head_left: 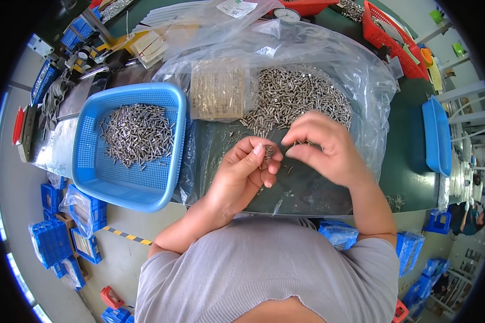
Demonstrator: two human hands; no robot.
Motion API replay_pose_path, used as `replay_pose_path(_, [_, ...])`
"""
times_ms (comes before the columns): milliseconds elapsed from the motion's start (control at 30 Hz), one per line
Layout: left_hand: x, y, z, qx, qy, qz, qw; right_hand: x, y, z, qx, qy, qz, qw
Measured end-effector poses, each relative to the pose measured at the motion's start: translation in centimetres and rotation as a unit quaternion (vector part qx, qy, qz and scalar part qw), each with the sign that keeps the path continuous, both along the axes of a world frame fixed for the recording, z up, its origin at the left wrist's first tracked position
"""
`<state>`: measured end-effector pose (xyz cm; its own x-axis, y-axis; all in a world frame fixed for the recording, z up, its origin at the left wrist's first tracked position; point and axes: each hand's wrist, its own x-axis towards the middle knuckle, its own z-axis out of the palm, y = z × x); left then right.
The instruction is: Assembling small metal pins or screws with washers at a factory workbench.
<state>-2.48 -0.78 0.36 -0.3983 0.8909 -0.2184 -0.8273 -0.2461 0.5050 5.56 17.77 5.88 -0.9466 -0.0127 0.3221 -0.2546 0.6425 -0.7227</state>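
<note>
My left hand (250, 164) is closed around a few small metal pins (269, 152), held between thumb and fingers above the table's near part. Close by on the right, my right hand (323, 145) has its thumb and forefinger curled toward each other. Whether anything sits in its fingers is too small to make out. Just beyond both hands, a large heap of small metal pins (301, 97) lies on a clear plastic sheet (361, 70). To the left stands a blue perforated basket (129, 196) with a smaller pile of similar pins (137, 134) inside.
A plastic-wrapped block with a printed label (217, 89) lies left of the heap. A red basket (393, 43) is at the far right, and a blue tray (436, 137) hangs past the right edge. Measuring tools (83, 54) stand far left. Blue crates (51, 242) fill the floor below.
</note>
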Motion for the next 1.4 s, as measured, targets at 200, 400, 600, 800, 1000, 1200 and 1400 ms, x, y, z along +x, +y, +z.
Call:
replay_pose_path(200, [0.1, 0.2, 0.1, 0.000, 0.006, 0.010, 1.000, 0.8, 1.8, -0.6, 0.149, -0.103, -0.006, 0.983])
replay_pose_path(400, [0.1, 0.2, 0.3, 0.004, 0.000, 0.009, 1.000, -0.6, 1.1, -2.7, 0.207, -0.053, -0.062, 0.975])
replay_pose_path(600, [-0.1, 0.1, 0.1, 0.019, -0.010, 0.007, 1.000, -1.0, 0.8, -3.1, 0.222, -0.021, -0.066, 0.973])
replay_pose_path(800, [0.0, 0.1, -0.1, 0.024, -0.022, 0.009, 0.999, -0.8, 1.0, -2.4, 0.147, -0.003, -0.095, 0.985])
replay_pose_path(1000, [-0.1, 0.0, 0.0, 0.023, -0.018, 0.004, 1.000, -1.1, 0.6, -3.2, 0.202, 0.008, -0.048, 0.978])
replay_pose_path(1200, [0.0, 0.0, 0.1, 0.015, -0.019, 0.006, 1.000, -1.0, 0.6, -2.6, 0.135, -0.002, -0.044, 0.990])
replay_pose_path(1400, [0.0, 0.0, 0.4, -0.009, -0.024, -0.012, 1.000, -0.2, -0.6, -1.1, -0.158, -0.123, 0.000, 0.980])
